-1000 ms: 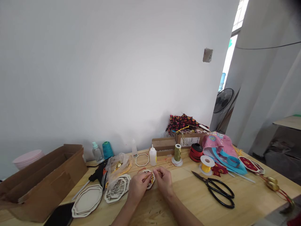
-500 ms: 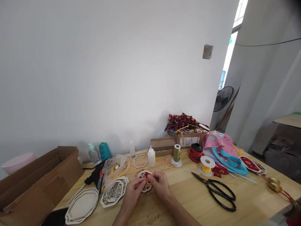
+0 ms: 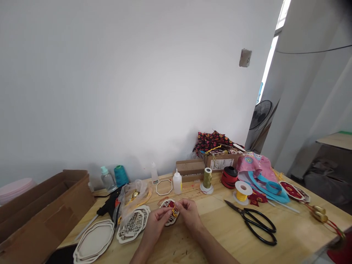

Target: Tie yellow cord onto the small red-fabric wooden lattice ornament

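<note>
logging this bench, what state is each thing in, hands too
Left hand, pinching yellow cord
Right hand, pinching yellow cord too
Lattice panel, partly hidden by the hands
Scissors, lying flat, blades shut
Front squeeze bottle, upright, nozzle up
Pump bottle, upright
Teal thread cone, upright
Gold thread spool, upright
Yellow ribbon spool, upright
Large cardboard box, open
</note>
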The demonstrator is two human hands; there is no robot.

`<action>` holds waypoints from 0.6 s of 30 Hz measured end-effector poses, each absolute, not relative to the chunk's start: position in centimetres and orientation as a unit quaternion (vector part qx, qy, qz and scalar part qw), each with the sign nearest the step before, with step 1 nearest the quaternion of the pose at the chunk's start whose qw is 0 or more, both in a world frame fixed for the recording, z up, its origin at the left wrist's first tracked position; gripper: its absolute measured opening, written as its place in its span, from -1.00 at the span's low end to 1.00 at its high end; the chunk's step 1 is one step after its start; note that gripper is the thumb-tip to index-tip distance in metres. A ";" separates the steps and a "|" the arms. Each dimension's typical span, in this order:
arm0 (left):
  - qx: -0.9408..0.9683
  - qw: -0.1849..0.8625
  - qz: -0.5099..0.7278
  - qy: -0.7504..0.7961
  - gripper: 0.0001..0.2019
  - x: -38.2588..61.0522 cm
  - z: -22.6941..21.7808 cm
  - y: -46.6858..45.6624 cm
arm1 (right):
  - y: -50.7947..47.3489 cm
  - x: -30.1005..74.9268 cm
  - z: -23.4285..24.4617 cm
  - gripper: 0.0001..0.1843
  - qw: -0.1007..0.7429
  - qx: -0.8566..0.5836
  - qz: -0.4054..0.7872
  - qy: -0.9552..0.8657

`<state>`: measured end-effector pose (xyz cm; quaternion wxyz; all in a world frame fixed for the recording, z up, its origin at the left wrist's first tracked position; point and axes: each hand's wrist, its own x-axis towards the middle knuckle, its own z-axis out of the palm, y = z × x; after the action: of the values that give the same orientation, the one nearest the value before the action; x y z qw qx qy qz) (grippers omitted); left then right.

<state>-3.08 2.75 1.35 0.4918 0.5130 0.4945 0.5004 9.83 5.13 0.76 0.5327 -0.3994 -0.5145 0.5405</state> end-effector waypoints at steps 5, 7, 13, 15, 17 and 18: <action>0.514 0.502 0.491 0.493 -0.75 -3.0 1.5 2.7 | 5.0 9.7 1.0 -0.67 0.543 -0.409 0.534 -0.502; 0.515 0.509 0.485 0.491 -0.75 -2.9 1.6 2.6 | 5.0 9.7 1.0 -0.69 0.546 -0.414 0.534 -0.496; 0.511 0.501 0.485 0.502 -0.77 -3.2 1.9 2.4 | 4.8 10.2 1.5 -0.68 0.521 -0.387 0.588 -0.481; 0.513 0.494 0.484 0.509 -0.79 -3.3 2.2 2.3 | 4.4 10.3 1.8 -0.66 0.509 -0.372 0.615 -0.473; 0.516 0.489 0.480 0.513 -0.80 -3.4 2.4 2.2 | 4.1 10.3 2.0 -0.65 0.498 -0.359 0.641 -0.461; 0.518 0.488 0.479 0.515 -0.81 -3.4 2.5 2.2 | 4.0 10.3 2.1 -0.65 0.494 -0.353 0.652 -0.455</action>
<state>-3.38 2.22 2.50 0.4882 0.5175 0.5145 0.4786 10.30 4.01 2.06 0.4940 -0.3527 -0.4546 0.6518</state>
